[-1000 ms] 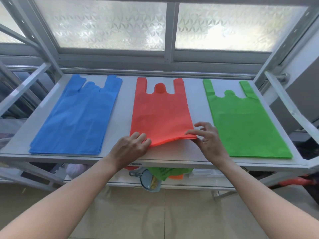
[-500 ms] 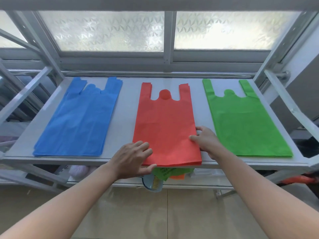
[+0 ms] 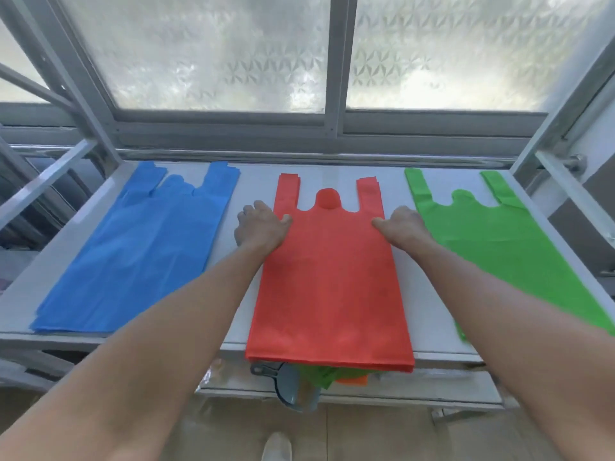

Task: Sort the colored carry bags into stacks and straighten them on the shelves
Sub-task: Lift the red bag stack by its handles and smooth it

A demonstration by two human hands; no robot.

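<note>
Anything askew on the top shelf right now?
Red stack overhangs the front edge of the shelf, while the blue stack sits fully on it. Green stack front end is mostly hidden behind the right arm.

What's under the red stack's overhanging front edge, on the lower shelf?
Peeking out below the red stack: crumpled green bags, an orange piece and a grey-blue scoop on the lower shelf. How far back they extend is hidden by the stack and top shelf.

Bare shelf [image 3: 256, 181] strips flank the red stack [image 3: 332, 277].
</note>
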